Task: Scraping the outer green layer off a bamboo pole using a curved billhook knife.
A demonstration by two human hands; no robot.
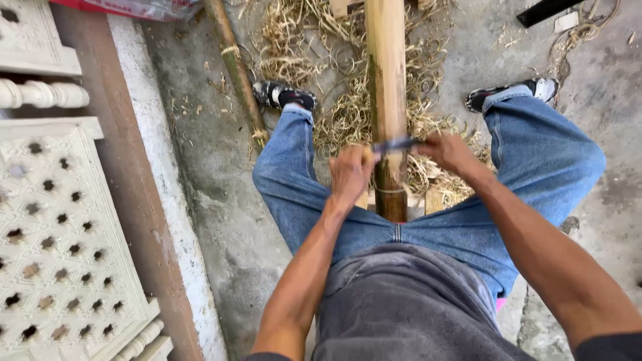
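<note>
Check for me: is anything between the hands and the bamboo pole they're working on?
Nothing visible. Left hand and right hand each grip an end of the blade, which lies directly across the bamboo pole.

Thick bamboo pole (386,80), yellow-tan with a green streak down its left side, running from the top centre of the frame down to mid-frame, lower end darker brown and ringed by a node. Across it, just above that end, a narrow dark blade (396,144) lying horizontally, pressed against the pole's face, both ends gripped. Pale shaved patch right beneath the blade.
</note>
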